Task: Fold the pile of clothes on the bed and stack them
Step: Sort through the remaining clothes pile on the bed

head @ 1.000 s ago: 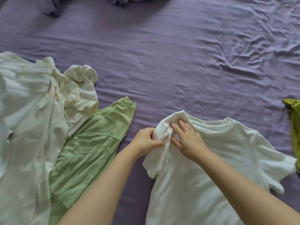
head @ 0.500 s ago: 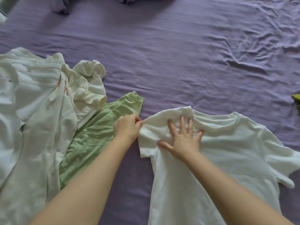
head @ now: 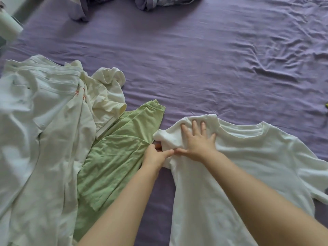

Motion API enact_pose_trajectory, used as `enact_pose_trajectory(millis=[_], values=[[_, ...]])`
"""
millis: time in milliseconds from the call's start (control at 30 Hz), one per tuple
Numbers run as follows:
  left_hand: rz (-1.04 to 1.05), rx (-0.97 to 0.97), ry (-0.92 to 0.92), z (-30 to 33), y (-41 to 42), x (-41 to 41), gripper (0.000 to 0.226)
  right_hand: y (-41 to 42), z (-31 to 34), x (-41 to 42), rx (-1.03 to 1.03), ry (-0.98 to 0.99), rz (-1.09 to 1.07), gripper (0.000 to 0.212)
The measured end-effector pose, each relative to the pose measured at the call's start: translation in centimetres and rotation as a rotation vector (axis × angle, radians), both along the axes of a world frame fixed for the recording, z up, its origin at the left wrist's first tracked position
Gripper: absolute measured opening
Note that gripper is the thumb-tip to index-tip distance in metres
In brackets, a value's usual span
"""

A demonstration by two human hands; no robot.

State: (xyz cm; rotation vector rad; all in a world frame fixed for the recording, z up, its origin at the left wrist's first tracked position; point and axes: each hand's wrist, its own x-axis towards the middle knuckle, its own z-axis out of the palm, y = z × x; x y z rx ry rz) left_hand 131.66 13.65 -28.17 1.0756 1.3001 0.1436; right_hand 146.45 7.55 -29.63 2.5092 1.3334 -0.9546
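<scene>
1. Head view: white T-shirt (head: 248,166) lies flat on the bed (head: 195,59); right hand (head: 198,141) presses, fingers spread, on its shoulder; left hand (head: 156,157) pinches the sleeve beside it.
2. Left of the T-shirt, the unfolded pile (head: 53,130) remains; no stack visible, so the task appears barely begun.

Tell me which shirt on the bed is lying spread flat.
The white T-shirt under both hands; the green shirt and cream shirt lie crumpled in the pile.
</scene>
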Motion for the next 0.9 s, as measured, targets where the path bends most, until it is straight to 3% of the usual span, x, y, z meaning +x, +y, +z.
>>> enact_pose_trajectory(millis=[67, 167, 233, 300, 400, 467, 567, 700, 800, 900], values=[[-0.019, 0.051, 0.055, -0.1, -0.6, -0.1, 0.028, -1.0, 0.3, 0.2, 0.062, 0.014, 0.007, 0.1], [0.066, 0.125, 0.037, -0.2, -1.0, -0.1, 0.033, -4.1, 0.0, -0.8, 0.216, -0.17, 0.019, 0.077], [0.126, 0.076, -0.019, -0.3, -1.0, 0.0, 0.045, -5.3, -0.6, -1.3, 0.172, -0.226, 0.013, 0.069], [0.106, -0.005, -0.021, -0.8, -1.0, 0.1, 0.05, -4.8, -0.9, -1.0, 0.047, -0.179, -0.038, 0.074], [0.008, 0.029, 0.043, -1.2, -0.8, -0.3, 0.02, -2.6, -0.6, 0.6, -0.046, -0.092, -0.113, 0.088], [0.019, 0.145, 0.092, -1.4, -0.6, -0.9, 0.012, -2.7, -0.2, 1.0, -0.022, -0.065, -0.135, 0.086], [0.088, 0.208, 0.089, -1.3, -1.1, -2.1, 0.022, -6.1, 0.4, -1.0, 0.105, -0.127, -0.066, 0.073], [0.203, -0.06, 0.032, -0.4, -4.7, -3.9, 0.03, -14.5, 0.1, -5.8, 0.127, -0.109, -0.008, 0.068], [0.073, -0.215, 0.101, -0.1, -9.0, -6.1, 0.019, -20.8, 1.5, -8.4, 0.101, -0.084, -0.006, 0.067], [-0.067, -0.296, 0.15, -0.2, -12.9, -8.4, 0.036, -26.7, 2.6, -9.9, 0.145, -0.115, -0.024, 0.068]])
